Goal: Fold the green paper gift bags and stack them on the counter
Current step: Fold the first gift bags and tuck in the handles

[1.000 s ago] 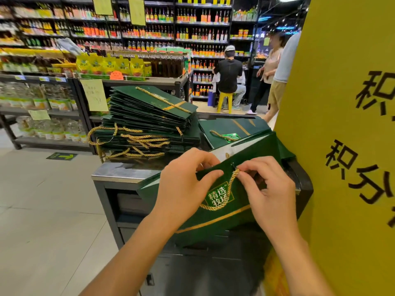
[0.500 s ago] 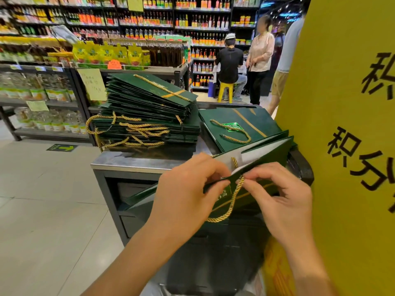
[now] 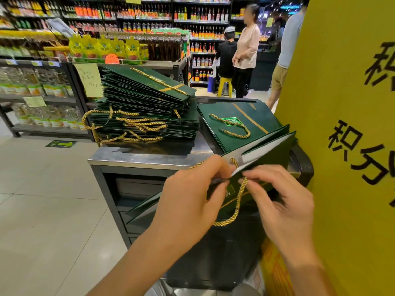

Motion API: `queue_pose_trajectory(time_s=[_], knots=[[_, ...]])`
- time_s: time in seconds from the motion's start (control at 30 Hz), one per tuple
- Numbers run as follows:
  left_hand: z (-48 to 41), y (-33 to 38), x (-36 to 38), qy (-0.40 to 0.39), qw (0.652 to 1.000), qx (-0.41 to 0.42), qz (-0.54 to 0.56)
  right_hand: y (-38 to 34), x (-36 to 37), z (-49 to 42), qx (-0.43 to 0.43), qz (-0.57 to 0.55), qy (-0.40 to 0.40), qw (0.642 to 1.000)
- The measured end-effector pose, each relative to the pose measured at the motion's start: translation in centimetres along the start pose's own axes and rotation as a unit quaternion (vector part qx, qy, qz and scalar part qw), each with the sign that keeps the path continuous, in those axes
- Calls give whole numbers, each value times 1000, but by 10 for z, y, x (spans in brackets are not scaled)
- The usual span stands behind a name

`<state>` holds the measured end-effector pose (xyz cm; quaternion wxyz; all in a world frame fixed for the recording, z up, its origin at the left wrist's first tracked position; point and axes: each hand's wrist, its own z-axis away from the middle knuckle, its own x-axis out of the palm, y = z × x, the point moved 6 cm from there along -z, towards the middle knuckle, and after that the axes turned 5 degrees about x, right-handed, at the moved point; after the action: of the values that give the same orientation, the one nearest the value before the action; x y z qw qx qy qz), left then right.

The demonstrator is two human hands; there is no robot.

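While left grip (image 3: 192,199) and right grip (image 3: 284,201) pinch it | green bag (image 3: 277,151) | long axis lower-left to upper-right

The left hand (image 3: 192,195) covers the middle of the held bag (image 3: 276,155), whose logo (image 3: 230,190) is blurred. The yellow sign (image 3: 342,146) hides the right edge of the worktop (image 3: 139,158) and runs off frame. The handwritten note (image 3: 88,80) is too small to read.

Left hand (image 3: 192,195), right hand (image 3: 284,201): fingers (image 3: 257,173) seemingly pinched.
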<state>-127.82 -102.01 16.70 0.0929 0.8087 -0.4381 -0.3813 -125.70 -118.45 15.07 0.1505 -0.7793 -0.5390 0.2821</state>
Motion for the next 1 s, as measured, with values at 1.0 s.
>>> queue_pose_trajectory(time_s=[1.0], knots=[[-43,-6,-4,-251,953,-101,136,-8,-6,-9,-60,70,-73,993]])
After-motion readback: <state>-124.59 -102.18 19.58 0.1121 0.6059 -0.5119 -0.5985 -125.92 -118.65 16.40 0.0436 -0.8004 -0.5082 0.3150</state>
